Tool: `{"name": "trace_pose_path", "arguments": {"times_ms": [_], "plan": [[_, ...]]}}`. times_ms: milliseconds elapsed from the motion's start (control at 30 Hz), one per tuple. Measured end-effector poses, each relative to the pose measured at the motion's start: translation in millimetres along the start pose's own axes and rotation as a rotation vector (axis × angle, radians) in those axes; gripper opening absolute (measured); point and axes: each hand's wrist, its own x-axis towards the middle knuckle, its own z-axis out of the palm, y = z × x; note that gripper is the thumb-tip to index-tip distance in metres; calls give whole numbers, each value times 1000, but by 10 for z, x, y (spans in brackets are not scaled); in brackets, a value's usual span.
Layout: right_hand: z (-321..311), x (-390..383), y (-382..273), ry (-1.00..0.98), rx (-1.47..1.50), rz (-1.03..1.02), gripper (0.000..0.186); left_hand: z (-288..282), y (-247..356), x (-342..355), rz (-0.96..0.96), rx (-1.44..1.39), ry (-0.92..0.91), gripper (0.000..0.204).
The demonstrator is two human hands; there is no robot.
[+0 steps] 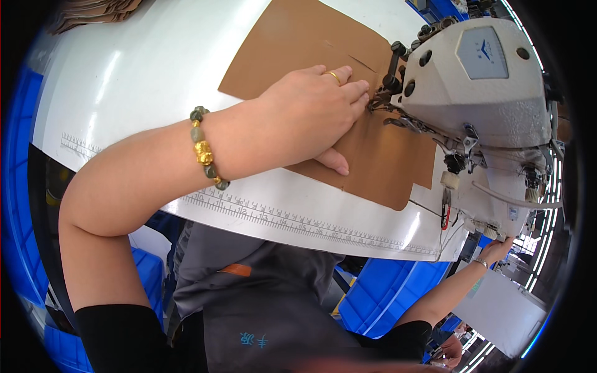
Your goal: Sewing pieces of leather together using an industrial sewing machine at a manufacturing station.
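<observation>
My left hand (317, 102) lies flat on a brown leather-like sheet (292, 43), fingers stretched out and the thumb apart near the lower edge. Its fingertips are close to the presser foot (378, 102) of a pale sewing machine (479, 115), and the sheet runs beneath that foot. A short dark slit shows in the sheet above my fingers. It seems to have a fold or seam line running down from the foot. At the lower right, my right hand (495, 250) reaches up to the machine's end; its fingers are partly hidden there.
A stack of brown pieces (96, 13) lies at the far left of the white table (143, 68). A printed ruler scale (261, 214) follows the near edge. A small red-handled tool (446, 214) hangs beside the machine. Blue crates (385, 295) stand below the table.
</observation>
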Motion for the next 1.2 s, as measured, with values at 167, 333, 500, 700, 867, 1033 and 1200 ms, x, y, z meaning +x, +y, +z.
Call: {"name": "trace_pose_path", "arguments": {"times_ms": [167,333,500,700,867,1033,1200], "plan": [[-79,45,12,-43,15,34,39,61,4,10,0,44,34,95],[-104,108,19,10,-15,84,39,76,12,-14,-3,54,63,95],[-118,132,29,-1,-44,42,38,22,17,2,1,4,9,93],[-58,65,71,-1,12,5,39,-9,10,-6,-2,-38,4,92],[-80,71,86,-8,24,1,39,-12,6,17,-1,-33,-18,93],[-23,7,53,19,-10,-12,38,-11,10,11,1,-28,-18,93],[30,-44,60,32,22,6,36,-14,5,19,3,-26,-18,93]]}}
